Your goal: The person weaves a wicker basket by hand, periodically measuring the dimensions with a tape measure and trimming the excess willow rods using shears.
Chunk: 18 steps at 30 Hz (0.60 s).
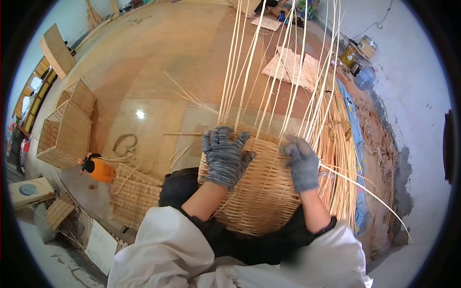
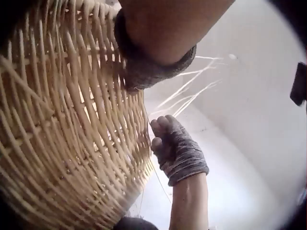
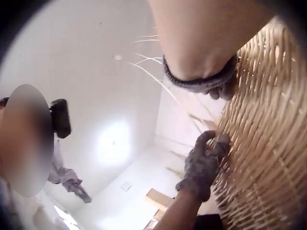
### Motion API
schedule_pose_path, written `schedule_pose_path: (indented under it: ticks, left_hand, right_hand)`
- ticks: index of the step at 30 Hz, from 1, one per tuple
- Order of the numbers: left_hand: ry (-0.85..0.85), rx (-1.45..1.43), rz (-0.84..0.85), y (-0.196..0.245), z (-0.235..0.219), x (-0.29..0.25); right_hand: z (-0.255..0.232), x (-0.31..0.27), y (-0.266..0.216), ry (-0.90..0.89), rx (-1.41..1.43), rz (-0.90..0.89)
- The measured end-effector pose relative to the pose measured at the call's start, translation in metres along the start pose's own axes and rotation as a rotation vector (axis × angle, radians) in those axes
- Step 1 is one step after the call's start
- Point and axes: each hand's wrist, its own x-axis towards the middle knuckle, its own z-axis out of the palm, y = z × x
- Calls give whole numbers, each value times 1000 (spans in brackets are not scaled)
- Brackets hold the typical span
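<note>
A partly woven wicker panel (image 1: 254,192) stands before the body, with long pale stakes rising from its upper edge. In the head view the left hand (image 1: 225,161), in a grey striped glove, rests with spread fingers on the weave near the upper left. The right hand (image 1: 303,165), gloved too, has bent fingers pinching a thin strand at the panel's right side; its tips are partly hidden. The left wrist view shows the right hand (image 2: 180,153) beside the wicker edge (image 2: 139,143). In the right wrist view, the left hand (image 3: 201,167) touches the weave (image 3: 259,139).
Bundled canes (image 1: 336,158) lie at the right by a blue sheet. On the left are an orange spray bottle (image 1: 102,170), a flat woven piece (image 1: 134,197) and a wicker frame (image 1: 67,125). Pale mats (image 1: 293,69) lie ahead. One long strand (image 1: 365,189) sticks out rightward.
</note>
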Motion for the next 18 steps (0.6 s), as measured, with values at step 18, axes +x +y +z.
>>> schedule_pose_path:
  ticks: [18]
  left_hand:
    - [-69, -285, 495, 127, 57, -10]
  right_hand:
    - [-113, -105, 27, 589, -232, -74]
